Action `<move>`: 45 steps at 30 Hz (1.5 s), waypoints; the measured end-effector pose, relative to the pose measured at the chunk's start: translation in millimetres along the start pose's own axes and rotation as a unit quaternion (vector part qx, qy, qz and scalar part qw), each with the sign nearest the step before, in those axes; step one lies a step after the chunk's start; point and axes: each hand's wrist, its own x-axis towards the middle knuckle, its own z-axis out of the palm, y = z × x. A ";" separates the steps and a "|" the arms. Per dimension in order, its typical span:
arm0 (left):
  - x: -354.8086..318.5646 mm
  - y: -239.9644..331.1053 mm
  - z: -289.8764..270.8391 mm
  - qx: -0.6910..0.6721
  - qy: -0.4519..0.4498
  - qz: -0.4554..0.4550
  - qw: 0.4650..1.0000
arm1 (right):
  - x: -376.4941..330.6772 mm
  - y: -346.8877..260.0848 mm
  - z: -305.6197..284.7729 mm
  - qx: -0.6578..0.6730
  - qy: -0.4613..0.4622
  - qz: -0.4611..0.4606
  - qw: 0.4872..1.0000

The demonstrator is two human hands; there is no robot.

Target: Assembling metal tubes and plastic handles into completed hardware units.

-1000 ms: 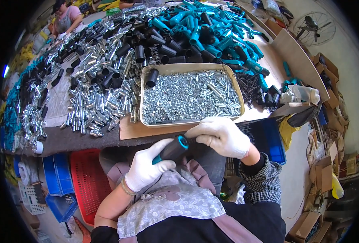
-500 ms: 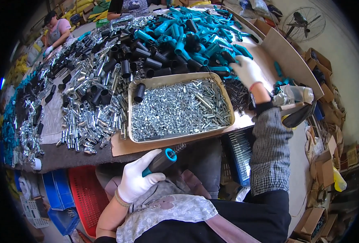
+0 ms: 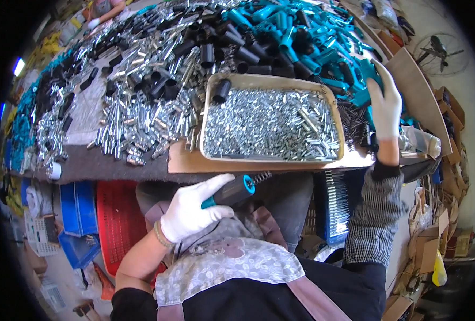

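My left hand, in a white glove, grips a black cylindrical handle with a teal ring at its end. A coil spring sticks out of that end. The handle is held above my lap, in front of the table edge. My gloved right hand is at the right side of the teal pile, thumb and fingers around a teal plastic part. Dark loose springs lie beside that hand. Between my hands stands a cream tray full of small metal pieces, a black sleeve at its corner.
Teal plastic parts, black sleeves and metal tubes heap the table. A board stands along its right edge. Below are a red basket and blue bins. Another person's gloved hand shows far left.
The view has shifted, so the table sits higher. My right hand has moved right, from the springs and teal pile edge, and now closes on a teal part. My left hand keeps the handle.
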 end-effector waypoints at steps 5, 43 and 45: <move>-14.3 -1.8 -16.5 -0.018 -0.011 -0.013 1.000 | -99.6 -130.5 -4.9 0.369 -0.403 0.210 0.811; -66.5 -17.4 -64.4 0.195 -0.162 0.054 0.966 | -150.4 -208.2 74.8 0.267 -0.581 0.050 0.767; -67.4 -0.4 -65.5 0.350 -0.109 0.101 0.925 | -142.9 -204.8 77.6 0.349 -0.649 0.353 0.577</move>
